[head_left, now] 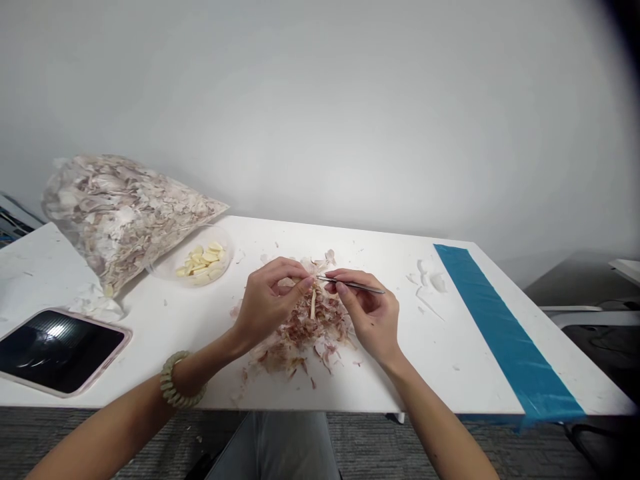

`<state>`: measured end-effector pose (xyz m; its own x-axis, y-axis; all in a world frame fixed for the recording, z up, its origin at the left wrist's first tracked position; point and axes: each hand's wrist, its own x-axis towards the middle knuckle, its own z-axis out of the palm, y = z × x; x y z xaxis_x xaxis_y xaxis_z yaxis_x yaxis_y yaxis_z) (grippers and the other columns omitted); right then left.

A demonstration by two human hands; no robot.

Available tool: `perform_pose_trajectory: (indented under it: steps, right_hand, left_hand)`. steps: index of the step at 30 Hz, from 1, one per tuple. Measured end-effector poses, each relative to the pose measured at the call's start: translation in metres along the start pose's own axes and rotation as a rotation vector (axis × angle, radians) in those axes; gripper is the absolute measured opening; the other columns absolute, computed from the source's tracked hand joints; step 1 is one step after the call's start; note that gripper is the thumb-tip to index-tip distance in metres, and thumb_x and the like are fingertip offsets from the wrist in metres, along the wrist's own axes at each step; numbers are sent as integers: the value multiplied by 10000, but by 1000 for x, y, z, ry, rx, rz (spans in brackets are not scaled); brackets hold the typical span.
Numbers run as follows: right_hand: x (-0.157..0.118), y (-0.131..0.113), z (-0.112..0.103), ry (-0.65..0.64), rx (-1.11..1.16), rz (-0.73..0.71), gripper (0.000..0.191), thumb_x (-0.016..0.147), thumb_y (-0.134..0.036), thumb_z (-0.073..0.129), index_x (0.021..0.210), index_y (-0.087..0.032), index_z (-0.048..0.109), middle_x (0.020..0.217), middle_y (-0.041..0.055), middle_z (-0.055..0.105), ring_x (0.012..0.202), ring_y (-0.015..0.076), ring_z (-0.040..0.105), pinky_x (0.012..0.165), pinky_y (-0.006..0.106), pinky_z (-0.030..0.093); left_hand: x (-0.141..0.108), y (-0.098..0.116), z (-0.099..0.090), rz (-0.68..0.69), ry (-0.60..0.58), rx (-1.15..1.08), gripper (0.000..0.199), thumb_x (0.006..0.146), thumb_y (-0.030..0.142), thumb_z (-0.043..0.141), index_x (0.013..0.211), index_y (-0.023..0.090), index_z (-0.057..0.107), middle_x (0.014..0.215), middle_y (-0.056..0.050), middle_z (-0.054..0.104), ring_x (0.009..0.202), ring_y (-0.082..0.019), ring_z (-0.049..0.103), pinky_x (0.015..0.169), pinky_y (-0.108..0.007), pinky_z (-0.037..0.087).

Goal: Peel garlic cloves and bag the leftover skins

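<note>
A thin metal tool (367, 287) with a pointed tip is pinched in my right hand (373, 313), its tip pointing left toward my left fingertips. My left hand (270, 297) is closed in a pinch on something small that its fingers mostly hide. Both hands are nearly touching above a pile of reddish-brown garlic skins (313, 327). A pale dry stalk (313, 303) stands out on the pile, just below the fingertips. Peeled garlic cloves (203, 260) lie in a clear round bowl (227, 248) beyond my left hand.
A large clear bag of garlic skins (125, 210) leans at the back left. A tablet (60, 350) and crumpled tissue (97, 303) lie at the left. White skins (430, 280) rest at the right, beside blue tape (500, 320) on the white table (400, 380).
</note>
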<state>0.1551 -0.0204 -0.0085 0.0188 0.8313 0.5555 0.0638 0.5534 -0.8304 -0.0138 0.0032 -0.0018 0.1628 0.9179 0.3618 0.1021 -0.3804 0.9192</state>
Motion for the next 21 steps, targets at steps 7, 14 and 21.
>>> perform_pose_trajectory:
  steps: [7,14,21]
  right_hand:
    - [1,-3,0,98,-65,62,82,845,-197,603,905,-171,652,840,46,692,674,134,661,619,269,573]
    - [3,-1,1,123,6,120,88,864,-215,588,929,-166,622,906,63,698,781,165,689,679,289,581]
    - [0,1,1,81,-60,47,119,858,-177,588,962,-180,646,931,51,703,807,169,696,743,309,602]
  left_hand:
    - [4,3,1,-367,-28,-348,228,710,362,720,707,136,690,760,-38,636,681,-144,622,695,-309,575]
    - [6,1,1,-620,-77,-579,261,719,284,744,944,153,718,1029,-72,698,947,-149,663,923,-232,498]
    - [2,-1,1,-569,-85,-626,310,704,217,760,996,145,684,957,-74,720,926,-142,670,912,-248,511]
